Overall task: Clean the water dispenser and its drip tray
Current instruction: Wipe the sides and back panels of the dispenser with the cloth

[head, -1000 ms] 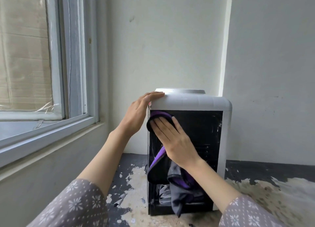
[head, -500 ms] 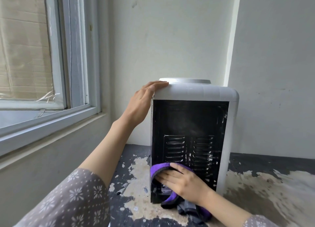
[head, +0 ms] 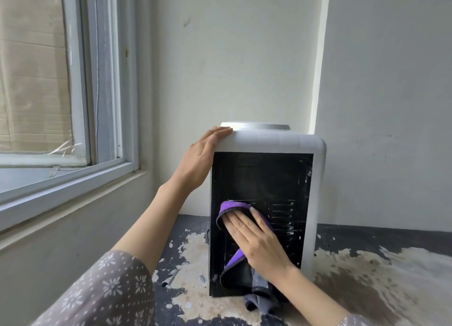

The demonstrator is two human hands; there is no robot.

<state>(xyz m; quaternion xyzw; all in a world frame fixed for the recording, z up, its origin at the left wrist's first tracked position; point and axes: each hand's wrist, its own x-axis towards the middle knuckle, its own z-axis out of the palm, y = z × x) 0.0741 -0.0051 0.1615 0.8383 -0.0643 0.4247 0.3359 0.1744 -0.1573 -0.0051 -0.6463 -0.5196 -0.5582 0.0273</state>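
Observation:
A small white water dispenser (head: 274,139) stands on a worn surface with its black vented back panel (head: 269,176) facing me. My left hand (head: 199,158) rests flat against its upper left corner, fingers laid over the top edge. My right hand (head: 256,240) presses a purple and grey cloth (head: 232,207) against the lower left of the black panel with straight fingers. The cloth's loose end hangs down to the base. The drip tray is hidden from view.
A window (head: 61,105) with a pale frame and sill runs along the left. White walls stand close behind and to the right of the dispenser. The surface (head: 367,276) under it has peeling dark paint and loose flakes.
My right hand swept the cloth from the panel's top down to its bottom, and has now moved back up to the lower vents. My left hand stayed on the corner.

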